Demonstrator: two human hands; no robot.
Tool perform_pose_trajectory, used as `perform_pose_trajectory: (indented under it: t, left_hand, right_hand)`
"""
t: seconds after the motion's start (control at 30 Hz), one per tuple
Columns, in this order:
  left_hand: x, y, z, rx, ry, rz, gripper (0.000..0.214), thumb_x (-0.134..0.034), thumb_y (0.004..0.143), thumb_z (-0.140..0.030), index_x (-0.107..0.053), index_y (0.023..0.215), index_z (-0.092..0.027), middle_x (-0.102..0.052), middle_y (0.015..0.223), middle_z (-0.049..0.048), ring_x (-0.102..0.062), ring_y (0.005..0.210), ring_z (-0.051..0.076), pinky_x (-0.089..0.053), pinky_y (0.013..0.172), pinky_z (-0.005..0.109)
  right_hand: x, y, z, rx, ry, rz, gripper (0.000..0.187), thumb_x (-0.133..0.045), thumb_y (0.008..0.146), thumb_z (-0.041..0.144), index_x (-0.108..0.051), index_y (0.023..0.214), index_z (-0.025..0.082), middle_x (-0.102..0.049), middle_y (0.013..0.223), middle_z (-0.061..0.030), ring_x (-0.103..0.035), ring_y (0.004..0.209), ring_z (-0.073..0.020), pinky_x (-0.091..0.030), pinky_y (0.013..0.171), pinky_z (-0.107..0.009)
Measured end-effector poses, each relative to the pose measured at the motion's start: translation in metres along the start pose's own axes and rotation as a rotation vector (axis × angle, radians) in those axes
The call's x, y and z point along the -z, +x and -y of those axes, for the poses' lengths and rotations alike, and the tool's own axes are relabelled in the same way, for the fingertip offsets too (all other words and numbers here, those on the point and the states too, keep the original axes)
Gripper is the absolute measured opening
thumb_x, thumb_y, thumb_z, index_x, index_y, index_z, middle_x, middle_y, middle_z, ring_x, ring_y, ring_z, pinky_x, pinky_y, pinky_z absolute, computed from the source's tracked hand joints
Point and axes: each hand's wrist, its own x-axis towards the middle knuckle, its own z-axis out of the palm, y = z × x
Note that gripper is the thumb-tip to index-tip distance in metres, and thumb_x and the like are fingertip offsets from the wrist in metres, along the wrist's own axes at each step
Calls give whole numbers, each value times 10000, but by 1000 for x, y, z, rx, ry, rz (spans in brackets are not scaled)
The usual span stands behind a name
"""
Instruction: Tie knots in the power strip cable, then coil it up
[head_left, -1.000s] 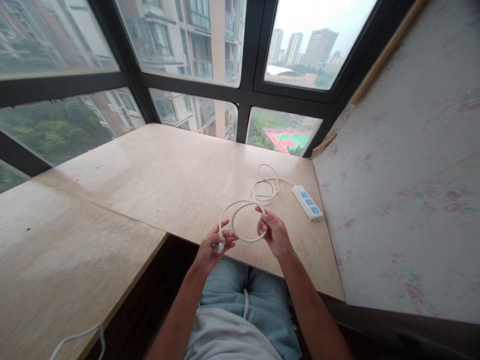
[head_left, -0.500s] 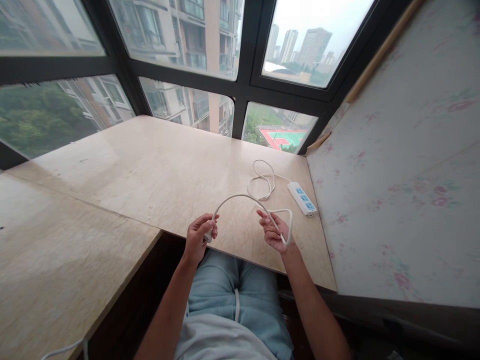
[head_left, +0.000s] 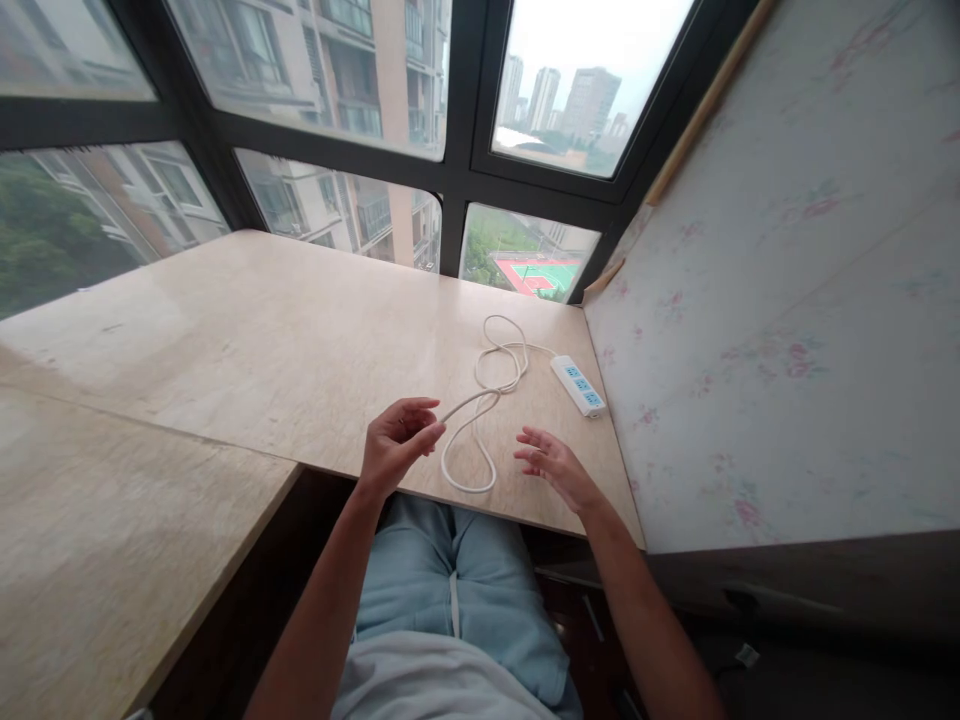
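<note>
My left hand (head_left: 396, 440) is above the front part of the wooden top, its index finger and thumb apart. One end of a white power cord (head_left: 471, 490) runs up to the thumb tip and disappears behind it. The plug on that end is hidden, and no firm grip shows. My right hand (head_left: 553, 465) hovers to the right of the cord, fingers spread and slightly bent, touching nothing. Between the hands the cord lies in loose loops. It leads back to a white power strip (head_left: 579, 387) with blue sockets, near the wall.
The pale wooden top (head_left: 315, 340) reaches back to dark-framed windows (head_left: 454, 180). A wall with flowered paper (head_left: 750, 330) borders it on the right. To the left, a second board (head_left: 135, 530) extends forward, with a dark gap beside my legs.
My right hand has let go of the cord, which has dropped from a raised arc into loops on the top. My left hand's fingers have spread. The view has shifted slightly right.
</note>
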Motion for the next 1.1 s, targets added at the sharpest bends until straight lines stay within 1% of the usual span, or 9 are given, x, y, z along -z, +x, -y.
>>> perform_pose_trajectory:
  t: [0.13, 0.27, 0.37, 0.47, 0.67, 0.8, 0.87, 0.97, 1.1]
  left_hand:
    - [6, 4, -8, 12, 82, 101, 281, -840, 601, -151, -739, 863, -157, -634, 642, 13, -562, 544, 105, -460, 473, 194]
    - [14, 6, -22, 27, 231, 257, 324, -835, 593, -118, -758, 904, -164, -684, 775, 54, -620, 702, 153, -516, 594, 223]
    - [15, 8, -27, 56, 306, 352, 302, -809, 635, -127, -761, 932, -158, -688, 811, 69, -598, 681, 138, -485, 569, 206]
    - [7, 10, -23, 83, 269, 313, 252, -788, 672, -157, -754, 922, -159, -682, 808, 68, -583, 664, 131, -459, 544, 202]
    - [-36, -2, 13, 114, 130, -4, 258, -713, 771, -229, -731, 1027, -199, -665, 851, 56, -571, 669, 136, -431, 514, 214]
    - [-77, -21, 45, -20, 294, -86, 336, -599, 821, -132, -700, 1128, -225, -641, 1096, 93, -600, 983, 218, -509, 822, 332]
    - [-94, -31, 59, -112, 422, -54, 424, -527, 824, -76, -657, 1201, -221, -608, 1161, 105, -559, 1103, 240, -469, 954, 403]
    - [-108, -40, 74, -181, 592, 49, 490, -452, 833, -41, -585, 1280, -191, -559, 1236, 136, -505, 1185, 248, -432, 1019, 450]
    - [-109, -44, 79, -155, 709, 175, 420, -469, 874, -109, -555, 1280, -170, -564, 1219, 153, -514, 1173, 249, -453, 1008, 445]
  right_hand:
    - [-16, 8, -12, 148, -119, 29, 561, -830, 654, 319, -634, 1172, 232, -649, 1175, -94, -608, 1045, -221, -488, 894, -405]
    - [-38, 18, -11, 355, -79, 45, 628, -795, 710, 318, -551, 1288, 295, -588, 1288, -92, -574, 1148, -232, -482, 908, -391]
    - [-52, 23, -2, 450, -88, 39, 650, -762, 753, 330, -494, 1345, 324, -543, 1352, -93, -552, 1188, -244, -479, 919, -403]
    - [-61, 27, 9, 489, -101, 37, 579, -734, 782, 358, -524, 1320, 314, -516, 1389, -94, -544, 1195, -251, -478, 928, -411]
    - [-59, 25, 24, 393, 110, 191, 516, -645, 843, 484, -532, 1310, 298, -549, 1349, -90, -558, 1194, -248, -490, 938, -410]
    - [-49, 16, 28, 221, 248, 257, 546, -618, 826, 570, -547, 1286, 285, -625, 1243, -92, -614, 1105, -255, -551, 798, -375]
    - [-42, 11, 29, 133, 248, 166, 536, -664, 802, 533, -563, 1255, 264, -672, 1148, -83, -641, 1038, -240, -559, 728, -329]
    - [-31, 8, 28, 44, 184, 28, 507, -738, 756, 433, -587, 1198, 235, -704, 1036, -53, -666, 921, -202, -554, 662, -273]
    - [-15, 10, 21, -18, 96, 24, 502, -758, 722, 417, -613, 1150, 197, -711, 953, -52, -670, 840, -189, -562, 614, -271]
